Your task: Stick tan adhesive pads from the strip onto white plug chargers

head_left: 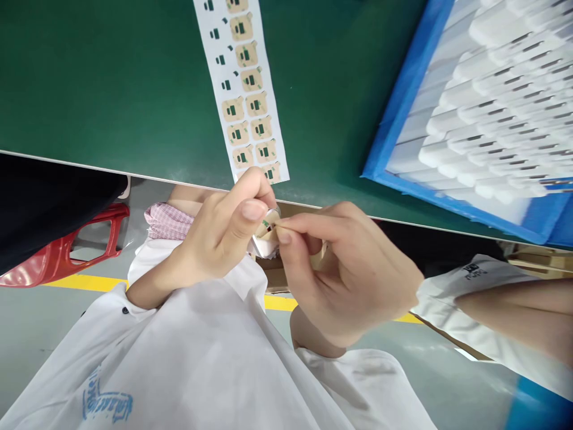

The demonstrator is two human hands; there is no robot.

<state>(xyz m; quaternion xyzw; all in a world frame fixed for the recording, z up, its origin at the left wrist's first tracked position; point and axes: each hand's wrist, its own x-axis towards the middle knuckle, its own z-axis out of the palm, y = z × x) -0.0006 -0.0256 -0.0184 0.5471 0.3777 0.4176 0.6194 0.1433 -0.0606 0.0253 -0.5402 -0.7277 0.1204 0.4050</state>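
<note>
My left hand [224,230] is closed around a small white plastic part [264,248], with the thumb and index finger at its upper side. A tan sticker with green marks and small dark cutouts [268,222] lies on the part's face. My right hand [344,269] pinches at the sticker's right edge with thumb and index finger; its other fingers are curled under. Both hands are just off the table's near edge, above my lap. Beyond them a white backing sheet [228,65] carries rows of similar tan stickers, and some of its left-hand places show only cutouts.
The green table [111,83] spans the far side. On its right stands a blue bin [406,89] with rows of white plastic parts [487,119]. A red stool [102,230] is at left. A co-worker's bare arm [514,304] shows at right, dark clothing at left.
</note>
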